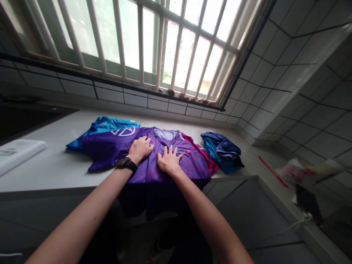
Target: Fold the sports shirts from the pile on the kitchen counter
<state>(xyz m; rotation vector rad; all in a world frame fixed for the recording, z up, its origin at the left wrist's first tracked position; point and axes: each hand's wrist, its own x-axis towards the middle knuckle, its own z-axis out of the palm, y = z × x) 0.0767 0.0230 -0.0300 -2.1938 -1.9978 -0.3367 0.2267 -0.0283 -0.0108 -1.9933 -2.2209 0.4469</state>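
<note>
A purple jersey (148, 167) lies spread on the countertop, its collar toward the window and its lower part hanging over the front edge. My left hand (140, 148), with a black watch (125, 164) on the wrist, rests on the jersey left of its middle, fingers lying on the cloth. My right hand (169, 160) presses flat on the chest beside a small logo, fingers spread. The right sleeve (199, 148) is striped red and dark. Under the left sleeve, a blue garment (110, 123) shows.
A bundle of blue and navy clothing (222, 150) lies to the right on the white countertop (63, 176). At left are a white box (20, 152) and a dark cooktop (27, 117). Farther right are a red strip (272, 171), a plastic bag (295, 169) and a dark device with a cable (308, 203).
</note>
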